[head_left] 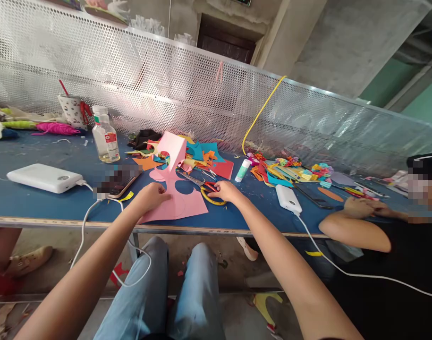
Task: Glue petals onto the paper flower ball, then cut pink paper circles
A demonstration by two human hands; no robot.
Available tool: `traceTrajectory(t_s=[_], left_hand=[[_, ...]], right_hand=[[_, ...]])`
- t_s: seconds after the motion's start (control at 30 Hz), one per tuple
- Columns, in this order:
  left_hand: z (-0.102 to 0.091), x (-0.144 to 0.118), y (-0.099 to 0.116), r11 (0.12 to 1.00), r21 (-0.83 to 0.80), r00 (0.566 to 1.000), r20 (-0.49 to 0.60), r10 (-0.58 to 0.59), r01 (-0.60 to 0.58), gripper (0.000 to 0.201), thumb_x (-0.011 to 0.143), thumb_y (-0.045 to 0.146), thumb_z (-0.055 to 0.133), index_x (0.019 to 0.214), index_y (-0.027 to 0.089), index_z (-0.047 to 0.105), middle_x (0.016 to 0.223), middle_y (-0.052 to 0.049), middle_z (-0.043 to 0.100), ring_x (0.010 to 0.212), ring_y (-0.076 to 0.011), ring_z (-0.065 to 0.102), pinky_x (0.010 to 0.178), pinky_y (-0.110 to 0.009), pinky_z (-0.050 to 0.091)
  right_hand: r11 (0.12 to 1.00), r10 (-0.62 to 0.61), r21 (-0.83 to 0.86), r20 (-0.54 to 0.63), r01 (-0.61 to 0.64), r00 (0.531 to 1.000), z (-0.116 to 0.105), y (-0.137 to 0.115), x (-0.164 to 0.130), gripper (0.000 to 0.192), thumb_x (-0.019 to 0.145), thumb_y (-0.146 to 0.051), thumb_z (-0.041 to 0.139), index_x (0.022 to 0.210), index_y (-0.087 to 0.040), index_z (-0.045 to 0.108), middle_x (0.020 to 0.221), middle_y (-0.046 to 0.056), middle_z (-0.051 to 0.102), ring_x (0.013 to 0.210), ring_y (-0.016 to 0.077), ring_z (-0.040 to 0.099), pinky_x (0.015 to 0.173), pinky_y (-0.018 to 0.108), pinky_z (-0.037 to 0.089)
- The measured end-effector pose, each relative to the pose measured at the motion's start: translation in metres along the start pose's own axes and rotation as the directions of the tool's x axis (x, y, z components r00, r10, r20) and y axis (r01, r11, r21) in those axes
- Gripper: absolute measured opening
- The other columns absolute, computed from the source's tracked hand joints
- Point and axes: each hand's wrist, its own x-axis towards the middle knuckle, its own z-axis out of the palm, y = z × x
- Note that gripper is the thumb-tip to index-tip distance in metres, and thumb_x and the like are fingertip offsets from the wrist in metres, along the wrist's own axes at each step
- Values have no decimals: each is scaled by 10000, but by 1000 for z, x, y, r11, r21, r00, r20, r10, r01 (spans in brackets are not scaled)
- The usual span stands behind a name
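Blue table (31, 198): grips on pink paper (182, 204), scissors (205, 188)

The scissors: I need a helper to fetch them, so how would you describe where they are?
On the blue table, look just right of the large pink sheet under the left hand. The scissors lie at the right hand. Their yellow handle loops and metal blades set them apart from the paper scraps.

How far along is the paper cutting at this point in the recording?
Round pieces are already cut out of the pink sheet, and coloured offcuts lie behind it. In hand: the left hand presses on the sheet while the right hand rests on the yellow-handled scissors. Much of the sheet is still uncut.
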Motion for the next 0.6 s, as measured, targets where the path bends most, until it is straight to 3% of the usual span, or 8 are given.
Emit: traceTrajectory(t_s=[0.13,0.3,0.4,0.5,0.57,0.6], left_hand=[[7,-12,-1,934,-357,1000,0,-18,16,279,873,317,543,1077,129,561,1009,-59,608,830,-172,611,701,-341,531],[12,-30,3,692,-721,1000,29,-4,24,278,880,285,538,1113,134,543,983,-59,618,774,-146,620,662,-316,541],[18,-40,8,544,-839,1000,2,-6,5,232,860,239,570,1061,123,568,957,-51,634,754,-135,624,654,-300,539],[28,-50,14,409,-912,999,-27,-26,-14,268,750,213,691,985,112,611,935,-57,670,723,-135,638,621,-260,526],[36,-57,19,326,-945,1000,-5,-25,3,363,655,246,765,966,109,638,947,-84,692,741,-166,656,613,-255,529],[39,-60,22,288,-957,1000,16,-20,21,398,623,267,785,962,109,650,955,-99,699,759,-186,664,622,-263,537]], right_hand=[[999,7,38,83,-10,997,-5,-16,-1,264,889,-337,535,1075,-153,575,1083,62,596,923,190,598,793,380,510],[972,64,228,-16,-58,998,-13,-13,-29,233,883,-338,542,1007,-147,592,1000,52,614,846,166,603,742,344,512],[900,97,435,-161,-18,982,-15,1,-67,299,860,-402,538,980,-132,587,893,75,631,758,174,598,639,298,485],[776,131,626,-281,78,951,-2,11,-118,488,837,-545,487,1177,-196,468,980,66,604,755,163,595,566,249,457],[710,166,700,-275,79,947,16,13,-152,552,842,-592,439,1250,-224,393,901,32,587,655,136,574,533,249,453],[670,176,741,-215,43,961,27,12,-168,507,870,-574,402,1242,-229,402,836,12,581,597,122,556,524,253,458]])
